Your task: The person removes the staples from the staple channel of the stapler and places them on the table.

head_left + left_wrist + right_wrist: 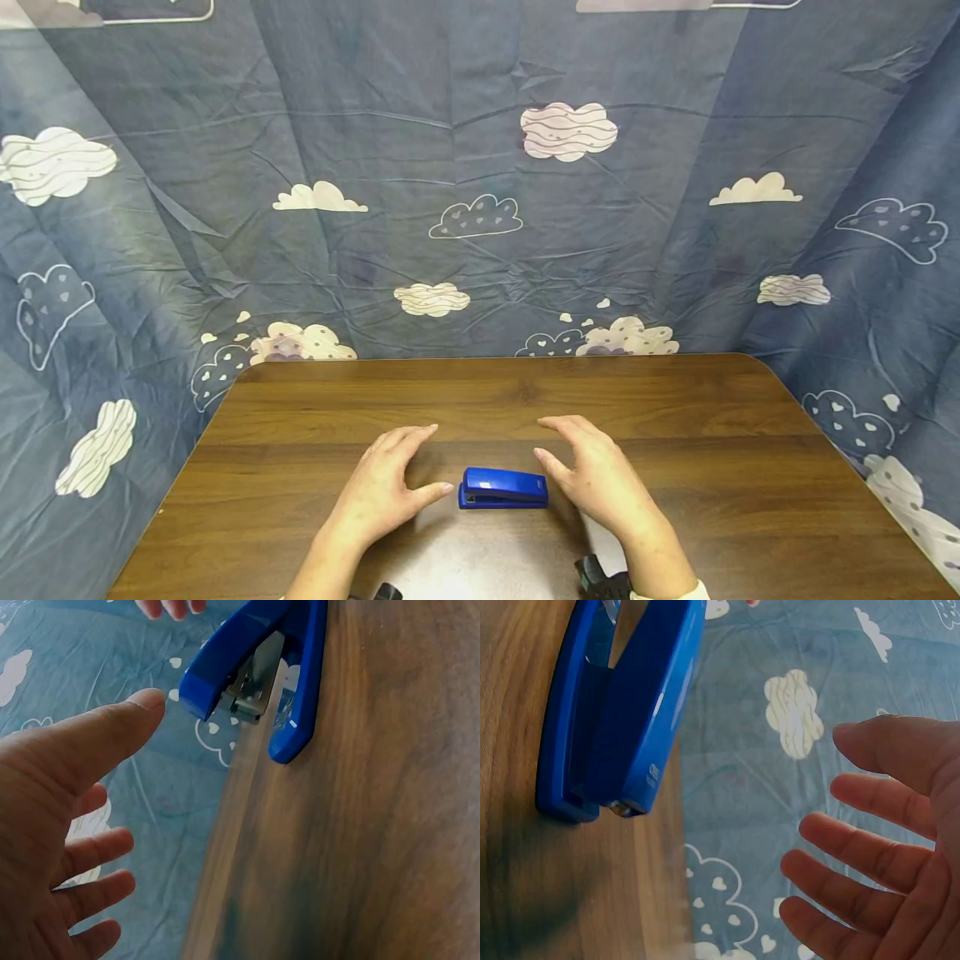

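A blue stapler (504,488) lies on the wooden table between the two hands, its mouth toward the left hand and its hinge end toward the right. In the left wrist view the silver staple channel shows inside the stapler (304,712). The left hand (382,492) is just left of it, fingers spread and the thumb tip close to the mouth end, holding nothing. On the other side the right hand (600,479) hovers with thumb and fingers apart, near the hinge end of the stapler (641,727) and not gripping it.
The brown wooden table (300,408) reaches back to a blue curtain (480,275) printed with pale clouds. A black wrist device (600,579) shows below the right hand, and a small black piece (387,592) near the left wrist.
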The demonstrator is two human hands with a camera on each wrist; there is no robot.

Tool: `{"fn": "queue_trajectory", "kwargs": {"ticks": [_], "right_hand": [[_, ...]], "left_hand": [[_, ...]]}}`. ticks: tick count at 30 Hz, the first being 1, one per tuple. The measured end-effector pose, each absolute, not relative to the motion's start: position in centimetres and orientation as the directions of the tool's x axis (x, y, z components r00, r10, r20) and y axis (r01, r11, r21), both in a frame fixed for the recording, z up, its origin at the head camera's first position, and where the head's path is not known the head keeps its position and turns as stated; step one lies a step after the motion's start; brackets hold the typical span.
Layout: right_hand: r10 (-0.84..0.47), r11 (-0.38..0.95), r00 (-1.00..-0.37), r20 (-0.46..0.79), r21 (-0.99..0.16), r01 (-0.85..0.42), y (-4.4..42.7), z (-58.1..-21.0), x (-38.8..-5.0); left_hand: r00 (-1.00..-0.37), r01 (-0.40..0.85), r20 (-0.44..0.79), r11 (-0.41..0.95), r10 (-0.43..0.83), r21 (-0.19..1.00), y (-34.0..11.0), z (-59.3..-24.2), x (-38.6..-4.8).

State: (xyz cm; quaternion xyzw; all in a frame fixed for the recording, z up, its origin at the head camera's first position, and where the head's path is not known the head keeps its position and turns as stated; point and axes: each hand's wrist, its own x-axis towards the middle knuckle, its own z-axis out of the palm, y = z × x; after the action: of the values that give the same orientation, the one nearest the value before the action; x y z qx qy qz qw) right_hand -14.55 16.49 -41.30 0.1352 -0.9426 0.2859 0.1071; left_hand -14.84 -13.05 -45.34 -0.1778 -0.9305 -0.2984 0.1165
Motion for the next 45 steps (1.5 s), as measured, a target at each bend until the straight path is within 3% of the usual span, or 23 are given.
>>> {"fn": "queue_trajectory", "kwargs": {"ticks": [17,45], "right_hand": [[-0.247,0.802,-0.934,0.258,-0.487,-0.346,15.5,-41.9,-14.4],[-0.278,0.793,-0.951,0.135,-0.526,-0.307,15.0,-41.9,-14.3]], "left_hand": [[-0.865,0.500,0.334,0.698,0.374,0.513,-11.5,-46.8,-14.6],[-0.868,0.496,0.291,0.701,0.402,0.512,-10.9,-47.5,-14.4]]}}
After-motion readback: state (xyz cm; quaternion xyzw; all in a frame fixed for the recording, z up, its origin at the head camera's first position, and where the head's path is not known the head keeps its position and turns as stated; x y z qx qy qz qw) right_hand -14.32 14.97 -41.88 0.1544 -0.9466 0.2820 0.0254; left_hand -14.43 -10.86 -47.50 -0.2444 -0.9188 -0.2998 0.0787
